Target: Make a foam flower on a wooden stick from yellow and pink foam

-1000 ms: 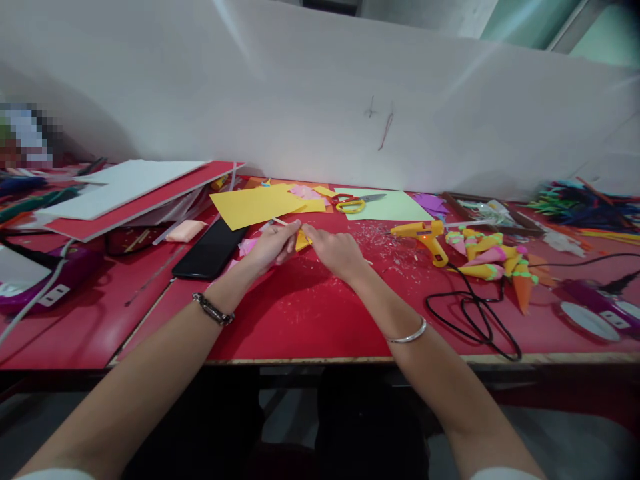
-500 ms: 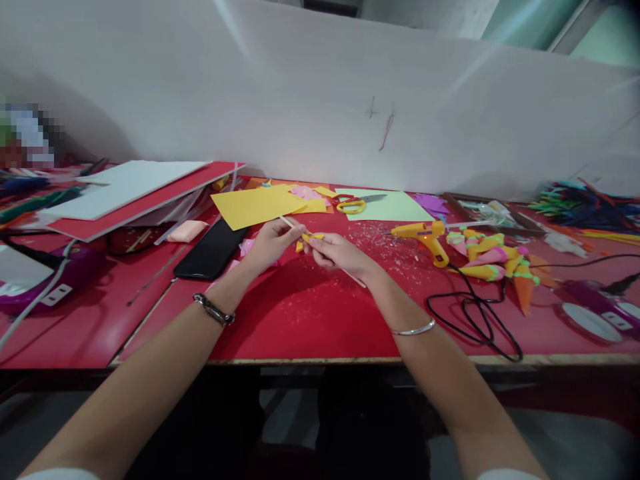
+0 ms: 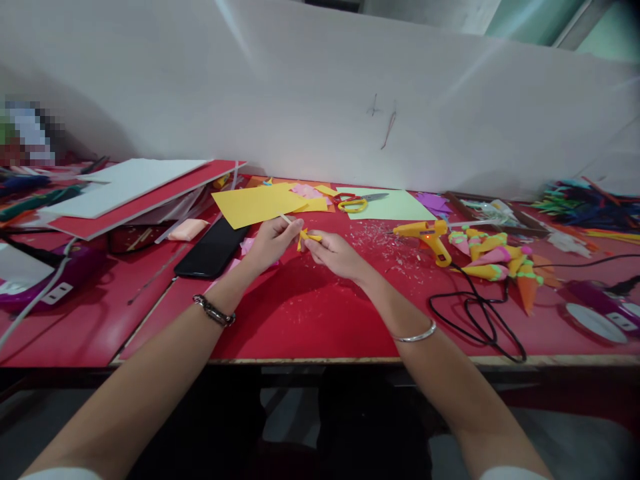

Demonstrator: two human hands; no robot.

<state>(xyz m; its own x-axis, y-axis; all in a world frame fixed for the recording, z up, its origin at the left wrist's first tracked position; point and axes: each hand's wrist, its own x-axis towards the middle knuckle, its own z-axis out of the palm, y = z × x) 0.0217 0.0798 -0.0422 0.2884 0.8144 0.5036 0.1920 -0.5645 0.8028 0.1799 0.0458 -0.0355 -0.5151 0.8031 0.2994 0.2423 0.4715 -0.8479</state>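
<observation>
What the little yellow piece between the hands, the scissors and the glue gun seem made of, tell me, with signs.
Little yellow piece: perhaps paper or thin foam, matte; it looks thin and shows no gloss, but is too small to settle.
Scissors: blades apparently metal, grey and slim; handles probably smooth plastic, coloured red and yellow.
Glue gun: likely hard plastic, with a smooth, moulded-looking yellow body.

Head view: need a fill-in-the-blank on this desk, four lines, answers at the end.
The right hand pinches a small ____ piece.
The black phone lies nearer the left hand than the ____ hand.
The scissors lie partly over a pale ____ sheet.
The glue gun rests on a ____ table.

Missing: yellow; right; green; red.
</observation>
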